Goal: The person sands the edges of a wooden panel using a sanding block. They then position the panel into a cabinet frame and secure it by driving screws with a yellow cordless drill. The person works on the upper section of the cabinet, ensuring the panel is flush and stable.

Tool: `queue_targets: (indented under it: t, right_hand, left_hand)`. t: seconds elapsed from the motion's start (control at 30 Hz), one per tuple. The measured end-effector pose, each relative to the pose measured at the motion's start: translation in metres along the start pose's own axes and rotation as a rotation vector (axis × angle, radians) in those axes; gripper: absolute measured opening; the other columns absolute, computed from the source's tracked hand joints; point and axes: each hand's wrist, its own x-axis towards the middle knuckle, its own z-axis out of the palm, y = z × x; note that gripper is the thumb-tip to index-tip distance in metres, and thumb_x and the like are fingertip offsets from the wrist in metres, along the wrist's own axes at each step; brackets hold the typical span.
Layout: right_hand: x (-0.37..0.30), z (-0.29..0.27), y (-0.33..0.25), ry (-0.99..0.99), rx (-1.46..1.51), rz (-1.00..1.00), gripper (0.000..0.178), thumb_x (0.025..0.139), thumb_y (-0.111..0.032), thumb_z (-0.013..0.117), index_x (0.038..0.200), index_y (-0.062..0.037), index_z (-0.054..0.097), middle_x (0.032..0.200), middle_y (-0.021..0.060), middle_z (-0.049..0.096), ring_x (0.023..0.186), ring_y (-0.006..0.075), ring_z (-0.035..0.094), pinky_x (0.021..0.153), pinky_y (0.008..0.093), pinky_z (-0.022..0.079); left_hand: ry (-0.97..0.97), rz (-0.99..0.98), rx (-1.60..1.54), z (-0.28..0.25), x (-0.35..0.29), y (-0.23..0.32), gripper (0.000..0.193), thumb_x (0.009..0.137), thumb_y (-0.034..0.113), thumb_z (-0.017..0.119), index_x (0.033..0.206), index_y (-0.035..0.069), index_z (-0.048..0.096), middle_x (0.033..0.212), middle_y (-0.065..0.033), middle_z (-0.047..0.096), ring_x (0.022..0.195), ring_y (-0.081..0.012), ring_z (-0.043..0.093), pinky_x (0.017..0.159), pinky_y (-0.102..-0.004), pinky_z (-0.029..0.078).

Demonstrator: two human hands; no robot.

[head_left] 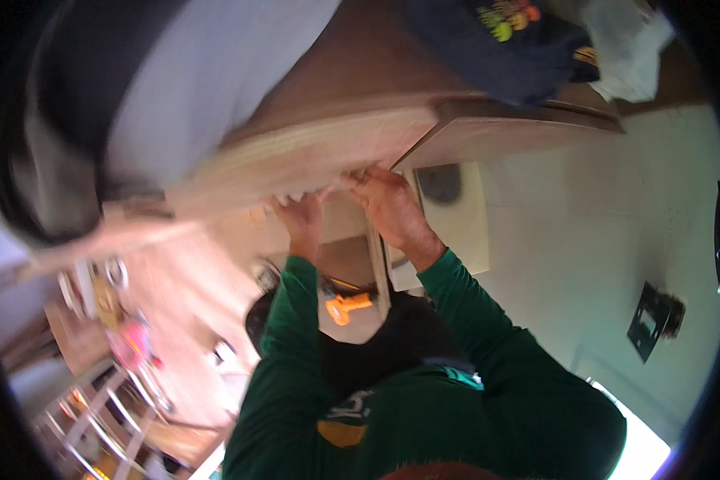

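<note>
A brown wooden panel [320, 152] with a pale lower edge runs across the upper middle. My left hand [298, 220] is raised to that lower edge, its fingers blurred against the wood. Close beside it on the right, my right hand [394, 210] has its fingers bent together at the edge, near a gap between this panel and a second wooden panel [512, 142]. Whatever may lie between the fingers is too smeared to make out. Below the hands, an orange tool [350, 306], drill-like in shape, lies on a light surface.
Dark cloth [520, 60] with a bright print lies at the top right, beside a white bag [628, 48]. A pale green wall [560, 232] carries a dark wall box [654, 322]. At lower left stand a metal ladder [96, 424] and assorted items. A blurred grey-white shape [192, 88] fills the upper left.
</note>
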Motion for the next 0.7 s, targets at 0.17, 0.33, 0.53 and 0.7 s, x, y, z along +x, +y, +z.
queue_targets:
  t: [0.17, 0.33, 0.53, 0.7]
  right_hand:
    - [-0.020, -0.027, 0.004, -0.146, -0.313, -0.102, 0.057, 0.107, -0.029, 0.043, 0.154, 0.0024, 0.035, 0.158, 0.0202, 0.044, 0.148, 0.0346, 0.041, 0.121, 0.0546, 0.032]
    - [-0.024, 0.002, -0.003, -0.020, -0.355, 0.043, 0.057, 0.105, -0.025, 0.045, 0.156, 0.0008, 0.033, 0.163, 0.0199, 0.037, 0.151, 0.0340, 0.037, 0.121, 0.0528, 0.029]
    - [-0.028, 0.011, -0.002, -0.037, -0.530, 0.110, 0.055, 0.107, -0.028, 0.044, 0.154, -0.0020, 0.035, 0.163, 0.0186, 0.037, 0.150, 0.0330, 0.039, 0.118, 0.0521, 0.032]
    - [-0.033, 0.031, -0.003, 0.024, -0.580, 0.117, 0.050, 0.108, -0.024, 0.044, 0.152, -0.0033, 0.037, 0.160, 0.0178, 0.042, 0.147, 0.0325, 0.042, 0.116, 0.0536, 0.034]
  left_hand:
    - [0.057, -0.014, -0.031, -0.005, 0.004, 0.000, 0.113, 0.092, 0.073, 0.058, 0.165, 0.014, -0.005, 0.171, -0.0204, -0.004, 0.152, -0.0552, 0.016, 0.116, -0.0759, 0.031]
    - [-0.010, 0.040, 0.330, 0.053, -0.034, 0.014, 0.093, 0.099, 0.064, 0.056, 0.161, 0.004, 0.020, 0.164, -0.0226, 0.021, 0.146, -0.0513, 0.030, 0.109, -0.0678, 0.044]
    - [0.077, 0.108, 0.710, 0.092, -0.115, 0.037, 0.082, 0.101, 0.047, 0.061, 0.162, 0.005, 0.025, 0.161, -0.0216, 0.034, 0.140, -0.0436, 0.043, 0.105, -0.0523, 0.049]
    - [-0.248, 0.514, 1.310, 0.143, -0.239, 0.066, 0.040, 0.101, 0.022, 0.060, 0.136, 0.002, 0.062, 0.133, -0.0145, 0.066, 0.119, -0.0247, 0.064, 0.100, -0.0348, 0.050]
